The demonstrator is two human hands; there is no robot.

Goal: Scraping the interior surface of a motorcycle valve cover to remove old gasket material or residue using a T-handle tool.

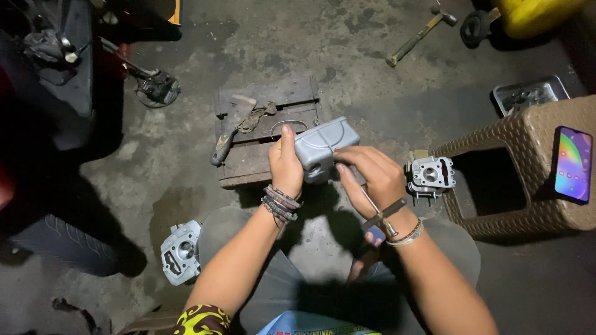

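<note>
My left hand [285, 166] grips the left side of a grey metal engine cover [325, 147], holding it up above a small wooden pallet [261, 139]. My right hand [374, 180] touches the cover's right edge with its fingertips and also holds a thin metal tool [382, 215] that sticks down past the wrist. Both wrists wear bracelets.
On the concrete floor a grey cylinder head [430, 177] lies right of my hands and another engine part [181, 252] lies at lower left. A woven brown stool [528, 167] carries a lit phone [573, 164]. A hammer [421, 34], a metal tray [529, 94] and a tyre [62, 245] lie around.
</note>
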